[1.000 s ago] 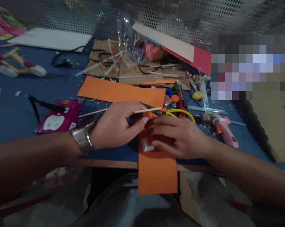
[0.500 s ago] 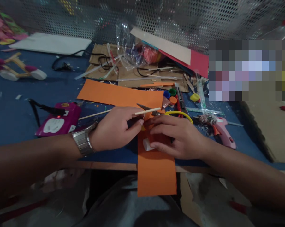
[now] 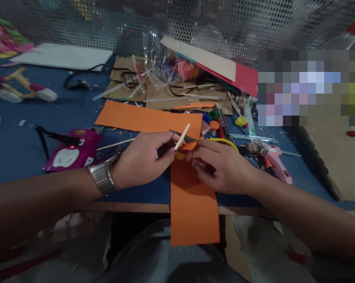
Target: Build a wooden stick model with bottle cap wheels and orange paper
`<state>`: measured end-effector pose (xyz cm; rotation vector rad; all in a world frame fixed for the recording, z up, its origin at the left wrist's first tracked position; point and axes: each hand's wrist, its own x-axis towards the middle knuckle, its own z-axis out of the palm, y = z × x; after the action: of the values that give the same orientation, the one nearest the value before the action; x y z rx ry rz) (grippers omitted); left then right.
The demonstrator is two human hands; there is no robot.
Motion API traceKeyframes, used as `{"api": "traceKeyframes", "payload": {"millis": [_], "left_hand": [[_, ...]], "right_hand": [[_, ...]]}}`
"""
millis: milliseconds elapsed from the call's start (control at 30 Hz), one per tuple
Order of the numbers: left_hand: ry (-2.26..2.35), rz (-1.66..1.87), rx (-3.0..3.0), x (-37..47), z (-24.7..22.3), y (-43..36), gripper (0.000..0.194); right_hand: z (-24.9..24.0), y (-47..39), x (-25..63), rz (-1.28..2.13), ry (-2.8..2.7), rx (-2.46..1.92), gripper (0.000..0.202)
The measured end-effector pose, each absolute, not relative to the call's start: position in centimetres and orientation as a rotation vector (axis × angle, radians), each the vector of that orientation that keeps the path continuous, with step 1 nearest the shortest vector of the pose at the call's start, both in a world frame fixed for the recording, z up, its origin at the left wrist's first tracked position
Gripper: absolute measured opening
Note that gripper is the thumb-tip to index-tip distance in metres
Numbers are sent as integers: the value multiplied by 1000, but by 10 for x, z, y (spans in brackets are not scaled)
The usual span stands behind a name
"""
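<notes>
Between its thumb and index finger, my left hand point(image 3: 144, 159) pinches a short wooden stick point(image 3: 182, 136), which tilts up to the right. My right hand point(image 3: 221, 165) is beside it with fingers curled; a small white piece point(image 3: 198, 162) is partly hidden under them. An orange paper strip point(image 3: 193, 208) lies below both hands and hangs over the table edge. A small orange scrap point(image 3: 189, 146) shows between the hands, near scissors with yellow handles point(image 3: 226, 142). Another orange strip point(image 3: 148, 118) lies behind.
A magenta device point(image 3: 74, 150) with a black cable sits at left, and a pink glue gun point(image 3: 279, 163) at right. Cardboard, plastic wrap, coloured caps and paper sheets lie behind. A wheeled stick model point(image 3: 25, 88) stands far left; a cardboard sheet point(image 3: 330, 157) is at right.
The stick in my left hand has turned from nearly level to steeply tilted. My right hand's fingers have curled inward, and the white piece beneath them is now mostly covered.
</notes>
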<state>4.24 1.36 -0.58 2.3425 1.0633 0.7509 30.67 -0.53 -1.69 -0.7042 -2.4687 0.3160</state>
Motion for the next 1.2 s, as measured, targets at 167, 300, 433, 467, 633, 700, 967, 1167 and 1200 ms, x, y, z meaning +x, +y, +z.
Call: {"api": "traceKeyframes", "payload": {"millis": [167,300,433,467,633,700,967,1167,1200], "left_hand": [[1156,662,2424,43,-11,17,26],[1159,626,2449,43,-13,17,22],[1099,669,2451,42,-15,16,19],[1081,677,2454,42,-15,17,19],[1059,652,2478,39,-14,18,19],[1048,652,2475,39,-13,18,18],[1113,662,2468,40,-14,18,20],[1040,690,2447,39,-13,20,20],[1027,715,2444,40,-12,20,20]], "right_hand": [[-19,-1,309,412,-2448,-707,34],[-18,0,310,502,-2438,-693,36],[-18,1,311,519,-2440,-698,33],[-18,1,311,519,-2435,-691,33],[-19,2,311,540,-2428,-674,33],[-19,2,312,547,-2420,-678,31],[-20,3,311,501,-2438,-642,24],[-19,4,310,467,-2478,-663,29],[-19,4,310,462,-2481,-664,28]]}}
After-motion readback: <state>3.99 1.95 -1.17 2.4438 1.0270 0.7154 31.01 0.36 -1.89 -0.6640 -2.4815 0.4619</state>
